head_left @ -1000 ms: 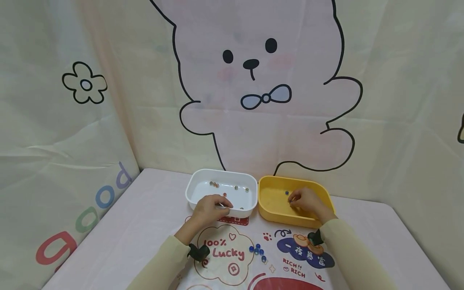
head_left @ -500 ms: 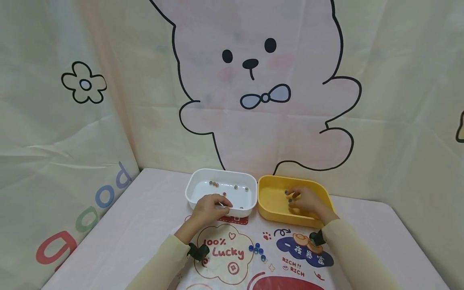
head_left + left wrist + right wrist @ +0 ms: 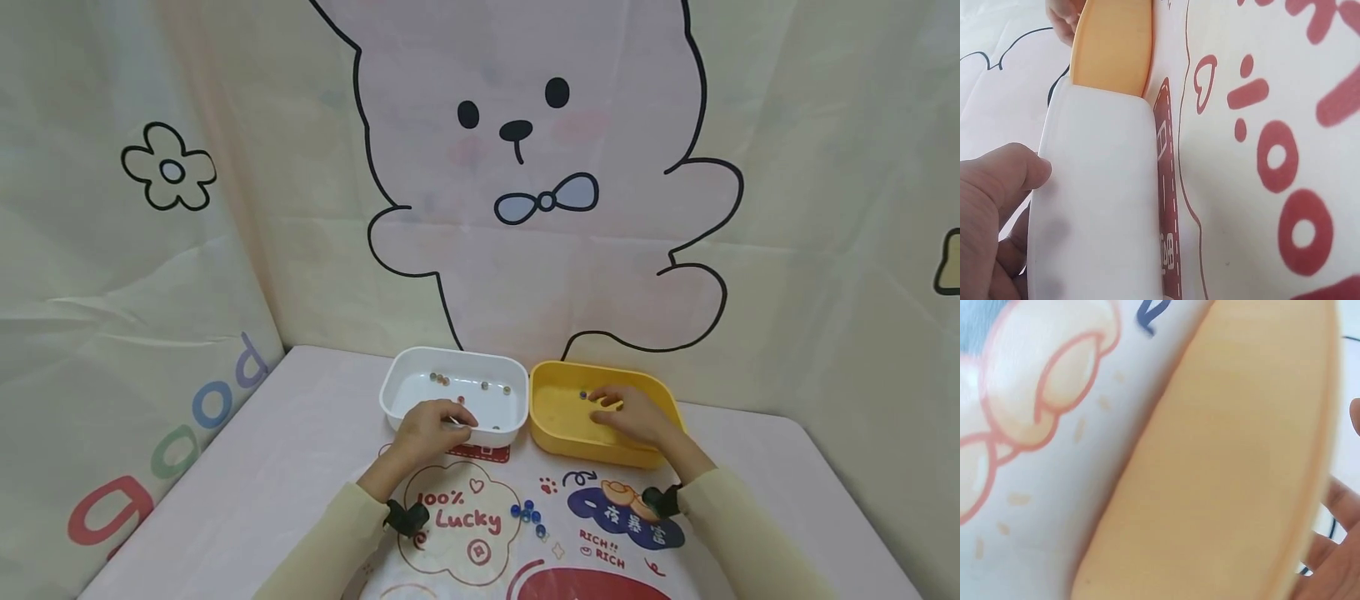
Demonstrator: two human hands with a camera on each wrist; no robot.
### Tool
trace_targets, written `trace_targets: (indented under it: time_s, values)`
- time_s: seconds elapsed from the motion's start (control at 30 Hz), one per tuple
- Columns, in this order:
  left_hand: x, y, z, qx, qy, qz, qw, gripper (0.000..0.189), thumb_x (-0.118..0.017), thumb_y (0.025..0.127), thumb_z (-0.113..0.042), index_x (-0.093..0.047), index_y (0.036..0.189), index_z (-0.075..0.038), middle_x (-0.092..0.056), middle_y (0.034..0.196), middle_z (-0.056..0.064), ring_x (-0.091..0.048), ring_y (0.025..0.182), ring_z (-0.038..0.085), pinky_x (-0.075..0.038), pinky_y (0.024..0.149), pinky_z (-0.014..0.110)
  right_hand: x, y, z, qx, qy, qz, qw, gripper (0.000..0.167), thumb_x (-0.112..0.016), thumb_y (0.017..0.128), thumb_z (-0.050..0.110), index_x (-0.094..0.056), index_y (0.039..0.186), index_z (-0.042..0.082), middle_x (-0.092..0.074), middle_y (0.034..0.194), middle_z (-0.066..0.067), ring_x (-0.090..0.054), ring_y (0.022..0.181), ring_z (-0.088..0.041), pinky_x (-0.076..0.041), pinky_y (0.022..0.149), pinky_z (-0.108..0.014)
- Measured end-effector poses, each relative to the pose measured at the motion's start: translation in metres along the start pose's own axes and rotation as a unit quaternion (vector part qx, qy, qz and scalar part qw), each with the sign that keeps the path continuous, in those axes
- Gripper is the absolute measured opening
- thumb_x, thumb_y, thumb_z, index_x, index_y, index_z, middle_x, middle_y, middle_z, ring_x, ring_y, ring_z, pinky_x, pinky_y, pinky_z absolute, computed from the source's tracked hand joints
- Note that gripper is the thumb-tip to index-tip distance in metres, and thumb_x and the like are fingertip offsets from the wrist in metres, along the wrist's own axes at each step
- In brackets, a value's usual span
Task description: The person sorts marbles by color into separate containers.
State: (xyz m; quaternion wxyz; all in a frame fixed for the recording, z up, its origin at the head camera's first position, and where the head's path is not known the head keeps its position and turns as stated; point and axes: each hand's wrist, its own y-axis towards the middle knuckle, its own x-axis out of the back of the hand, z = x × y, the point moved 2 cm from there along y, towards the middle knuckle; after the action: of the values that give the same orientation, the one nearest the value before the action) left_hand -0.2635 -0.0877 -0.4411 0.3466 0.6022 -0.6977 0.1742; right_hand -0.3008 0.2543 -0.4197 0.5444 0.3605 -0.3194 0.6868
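My left hand (image 3: 424, 430) holds the near rim of a white plastic tray (image 3: 501, 438), thumb (image 3: 1036, 172) at the edge and the other fingers on its inner side. Several small marbles (image 3: 484, 386), some orange and some greenish, lie scattered on that tray's floor. My right hand (image 3: 636, 417) is over the yellow tray (image 3: 558, 437), its fingers spread and nothing seen between them. A small dark blue marble (image 3: 582, 395) lies in the yellow tray just beyond the fingertips. In the right wrist view the tray wall (image 3: 1210, 462) hides part of this hand.
The two trays stand side by side at the back of the table. Several blue marbles (image 3: 536, 517) lie clustered on the printed cloth (image 3: 468, 575) in front, between the forearms. A curtain with a bear drawing (image 3: 517, 275) hangs behind.
My right hand's fingers have spread from a pinch inside the yellow tray, uncovering a marble and then covering it again. The left hand keeps its place at the white tray.
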Motion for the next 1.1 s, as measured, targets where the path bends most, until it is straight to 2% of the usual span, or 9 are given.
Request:
trace_targets:
  time_s: [0.2, 0.5, 0.63, 0.8, 1.1]
  values:
    - [-0.001, 0.000, 0.001, -0.005, 0.006, -0.003, 1.0000, 0.010, -0.070, 0.080, -0.021, -0.073, 0.086, -0.028, -0.071, 0.092, -0.009, -0.059, 0.086, 0.010, -0.045, 0.076, 0.028, 0.005, -0.019, 0.015, 0.024, -0.001, -0.016, 0.9996, 0.046, -0.068, 0.084, 0.037, -0.062, 0.121, 0.011, -0.062, 0.123, -0.016, -0.057, 0.109, -0.032, -0.049, 0.093, -0.049]
    - [0.000, 0.000, 0.001, 0.004, 0.003, -0.002, 1.0000, 0.010, -0.071, 0.080, -0.021, -0.073, 0.085, -0.029, -0.072, 0.097, -0.009, -0.061, 0.094, 0.011, -0.046, 0.083, 0.033, 0.009, -0.044, 0.035, 0.068, -0.012, -0.031, 0.9972, 0.041, -0.072, 0.081, 0.037, -0.065, 0.116, 0.015, -0.064, 0.121, -0.013, -0.059, 0.106, -0.033, -0.050, 0.088, -0.048]
    - [0.000, 0.001, 0.000, 0.008, 0.005, -0.003, 1.0000, 0.010, -0.071, 0.080, -0.021, -0.073, 0.085, -0.030, -0.072, 0.097, -0.009, -0.061, 0.095, 0.011, -0.046, 0.084, 0.034, 0.008, -0.055, 0.044, 0.070, -0.025, -0.044, 0.9963, 0.039, -0.073, 0.079, 0.035, -0.066, 0.113, 0.018, -0.066, 0.116, -0.011, -0.059, 0.103, -0.032, -0.051, 0.086, -0.047]
    - [0.000, 0.000, 0.001, 0.010, 0.003, -0.003, 0.9999, 0.011, -0.071, 0.080, -0.021, -0.073, 0.085, -0.030, -0.072, 0.096, -0.009, -0.060, 0.093, 0.011, -0.046, 0.084, 0.033, 0.003, -0.069, 0.056, 0.057, -0.031, -0.052, 0.9965, 0.035, -0.075, 0.079, 0.030, -0.067, 0.111, 0.018, -0.068, 0.110, -0.005, -0.060, 0.097, -0.024, -0.052, 0.082, -0.043]
    - [0.002, -0.001, -0.002, 0.011, 0.001, -0.003, 0.9999, 0.011, -0.071, 0.080, -0.021, -0.073, 0.085, -0.030, -0.072, 0.098, -0.008, -0.061, 0.095, 0.012, -0.046, 0.084, 0.034, -0.014, -0.087, 0.071, 0.042, 0.027, -0.029, 0.9983, 0.032, -0.079, 0.074, 0.028, -0.070, 0.105, 0.021, -0.068, 0.103, 0.001, -0.059, 0.092, -0.019, -0.053, 0.076, -0.030]
